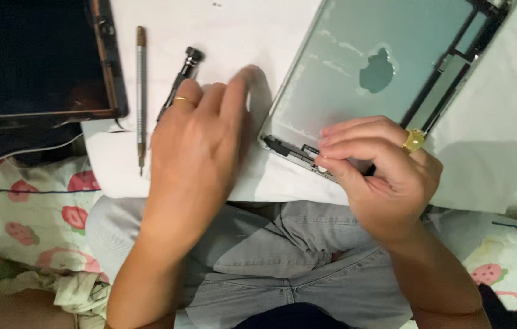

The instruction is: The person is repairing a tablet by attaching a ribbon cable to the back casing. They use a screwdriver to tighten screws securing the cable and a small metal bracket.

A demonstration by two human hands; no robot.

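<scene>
The right hand (380, 173) pinches its fingers together at the lower edge of the empty silver-grey metal tablet shell (356, 67) lying inside-up on the white sheet (240, 24), while the left hand (200, 143), fingers loosely together and empty, rests flat beside the black-tipped screwdriver (182, 76), likely steadying the sheet.

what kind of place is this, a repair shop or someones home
Likely a home, worked on a bed: strawberry-print bedding, a white sheet across the lap as a work surface, an opened tablet shell and a slim screwdriver.

Matt metal tablet shell (356, 67) (smudged)
</scene>
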